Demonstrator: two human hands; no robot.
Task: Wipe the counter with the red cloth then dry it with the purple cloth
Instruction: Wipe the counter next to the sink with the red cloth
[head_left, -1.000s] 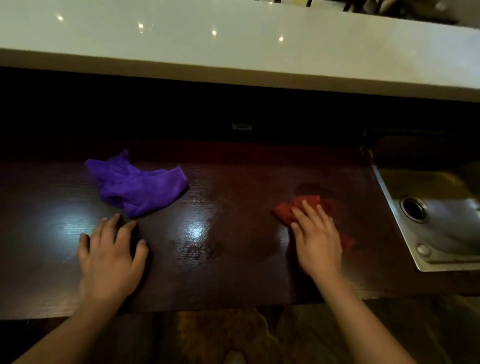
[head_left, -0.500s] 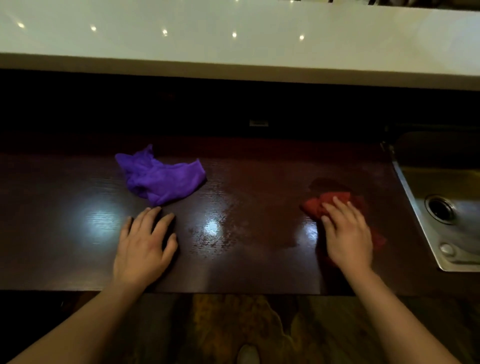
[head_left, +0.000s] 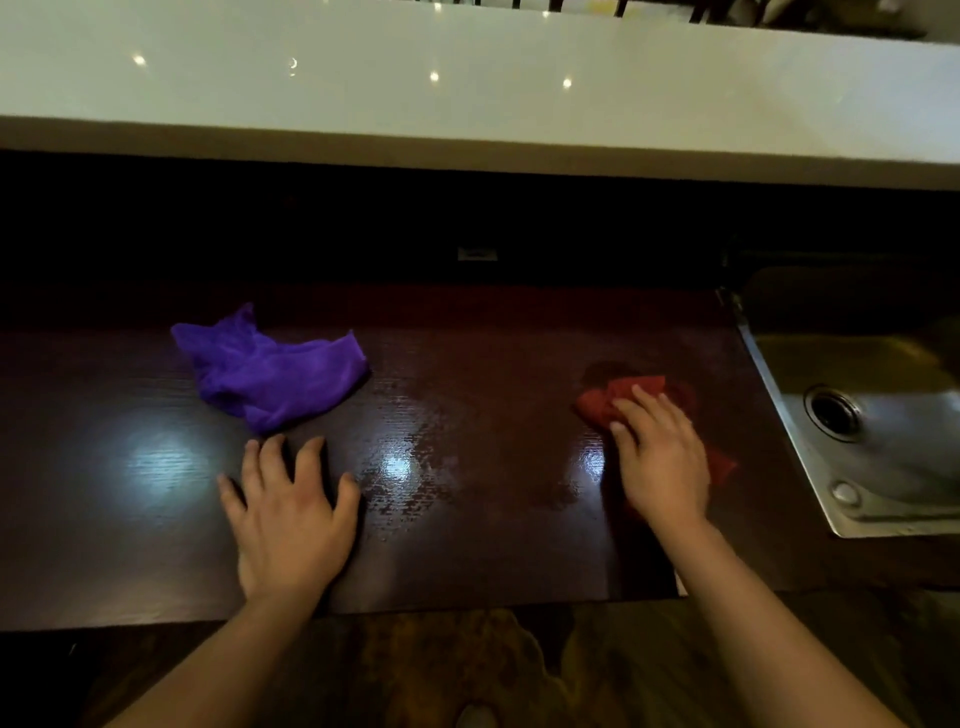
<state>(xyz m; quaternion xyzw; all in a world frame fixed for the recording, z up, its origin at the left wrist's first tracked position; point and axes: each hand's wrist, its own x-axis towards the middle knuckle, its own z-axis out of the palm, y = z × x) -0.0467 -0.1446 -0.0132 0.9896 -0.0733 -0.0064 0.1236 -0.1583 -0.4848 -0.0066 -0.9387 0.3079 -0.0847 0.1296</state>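
Note:
The red cloth (head_left: 621, 397) lies crumpled on the dark wooden counter (head_left: 483, 395), to the right and near the sink. My right hand (head_left: 660, 457) lies palm-down on top of it and covers most of it; red fabric shows past the fingertips and at the wrist side. Left of the middle lies the purple cloth (head_left: 275, 371), bunched up and untouched. My left hand (head_left: 291, 514) rests flat on the counter just in front of the purple cloth, fingers spread, holding nothing. A wet sheen shows on the wood between my hands.
A steel sink (head_left: 878, 431) with a drain is set into the counter at the right edge. A raised white ledge (head_left: 467, 104) runs along the back above a dark recess. The counter's front edge runs just below my wrists.
My right hand has slid the red cloth slightly right, toward the sink. My left hand has shifted a little right, nearer the purple cloth. The view itself has swayed.

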